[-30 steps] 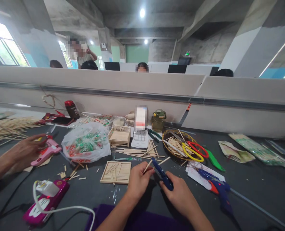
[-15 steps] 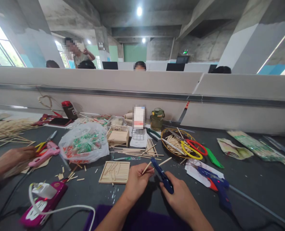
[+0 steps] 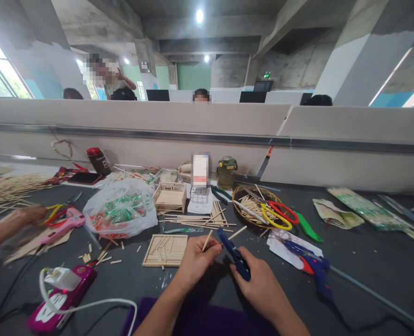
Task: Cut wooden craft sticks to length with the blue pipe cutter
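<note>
Bottle (image 3: 99, 162) at frame left bore illegible lettering (image 3: 105, 164); lower centre, left hand (image 3: 195, 260) pinched a stick (image 3: 207, 240), right hand (image 3: 261, 279) gripped blue pliers (image 3: 233, 252).

Dark blue hand tool (image 3: 241, 267) sits a bit below and right of frame centre, tilted, head pointing upper left. Thin pale wooden stick (image 3: 238, 232) pokes out past its right side, slanting up; second pale stick (image 3: 207, 241) leans just left.

Glare from window (image 3: 4, 70) and ceiling lamp (image 3: 199, 16), soft shadow beneath the hands (image 3: 196, 261), stretched edges
</note>
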Demonstrator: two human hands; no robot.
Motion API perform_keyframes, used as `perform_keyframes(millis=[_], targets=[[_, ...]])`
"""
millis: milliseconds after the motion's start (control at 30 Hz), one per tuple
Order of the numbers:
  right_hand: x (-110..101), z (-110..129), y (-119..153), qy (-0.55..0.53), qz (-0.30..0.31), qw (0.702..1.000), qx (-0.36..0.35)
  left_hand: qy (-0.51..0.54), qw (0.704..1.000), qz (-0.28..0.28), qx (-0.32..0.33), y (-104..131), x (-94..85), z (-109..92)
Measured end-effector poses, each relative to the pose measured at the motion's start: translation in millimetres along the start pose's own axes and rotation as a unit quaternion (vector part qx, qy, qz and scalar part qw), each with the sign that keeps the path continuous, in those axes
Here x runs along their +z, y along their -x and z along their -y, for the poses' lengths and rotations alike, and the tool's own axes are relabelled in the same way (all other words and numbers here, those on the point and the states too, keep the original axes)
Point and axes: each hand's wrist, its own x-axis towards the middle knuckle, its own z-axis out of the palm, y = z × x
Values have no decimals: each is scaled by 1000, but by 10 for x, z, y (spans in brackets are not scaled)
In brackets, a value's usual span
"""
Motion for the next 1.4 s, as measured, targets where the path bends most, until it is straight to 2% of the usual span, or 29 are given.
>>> perform_keyframes(millis=[233, 400, 633, 800, 1067, 1400], targets=[[-3, 8, -25, 19, 4, 1000, 8, 12, 1000, 21, -1, -14, -41, 13], [-3, -6, -86, 17, 11, 1000, 1, 2, 1000, 6, -16, -39, -57, 42], [8, -28, -157, 10, 18, 1000, 3, 25, 1000, -10, 8, -104, -52, 146], [23, -30, -125, 6, 7, 1000, 13, -17, 999, -36, 23, -74, -27, 117], [-27, -12, -33, 8, 4, 1000, -4, -9, 999, 34, 29, -10, -5, 33], [-64, -2, 5, 8, 5, 1000, -12, 36, 996, 68, -53, 52, -50, -84]])
